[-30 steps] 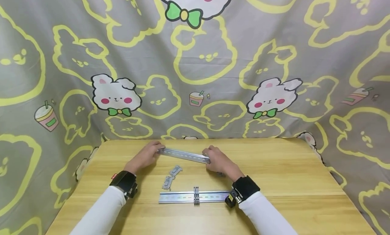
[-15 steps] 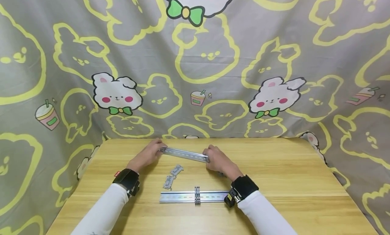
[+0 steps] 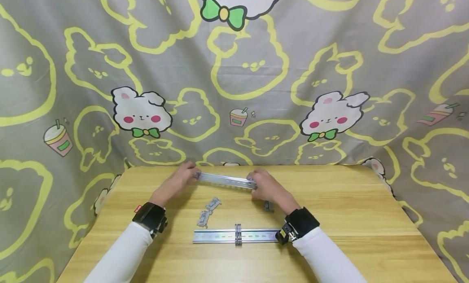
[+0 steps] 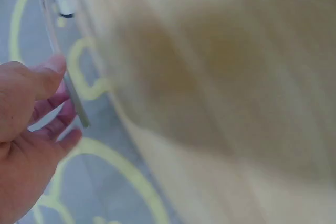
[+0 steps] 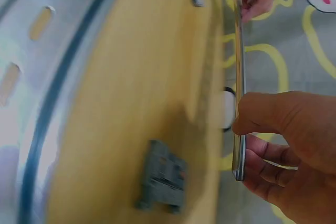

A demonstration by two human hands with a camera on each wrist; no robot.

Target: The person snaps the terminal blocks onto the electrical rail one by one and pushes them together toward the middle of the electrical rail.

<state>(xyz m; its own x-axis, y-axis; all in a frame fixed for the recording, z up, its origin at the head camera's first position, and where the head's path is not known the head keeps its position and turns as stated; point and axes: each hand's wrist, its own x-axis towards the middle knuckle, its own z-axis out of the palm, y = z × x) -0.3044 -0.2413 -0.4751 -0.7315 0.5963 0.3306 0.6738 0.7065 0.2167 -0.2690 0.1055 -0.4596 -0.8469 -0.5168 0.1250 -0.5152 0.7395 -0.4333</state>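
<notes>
A slotted metal DIN rail (image 3: 225, 180) is held in both hands near the table's far edge, its right end slightly nearer me. My left hand (image 3: 182, 178) pinches its left end between thumb and fingers. The right hand (image 3: 269, 188) pinches the other end; the right wrist view shows this rail (image 5: 240, 72) edge-on, off the tabletop. A second DIN rail (image 3: 216, 236) lies flat nearer me, with narrow grey terminal blocks (image 3: 238, 235) standing across its middle. My right wrist camera hides that rail's right end.
Two loose grey terminal blocks, one farther (image 3: 213, 203) and one nearer (image 3: 204, 218), lie left of centre between the rails. Another grey block (image 3: 268, 206) lies below the right hand. A patterned curtain (image 3: 227, 79) hangs behind the wooden table (image 3: 351, 218).
Both hands have carried the rail slightly up and away, and it is now tilted differently. More of the grey block by the right hand shows. The other rail and the loose blocks stay put.
</notes>
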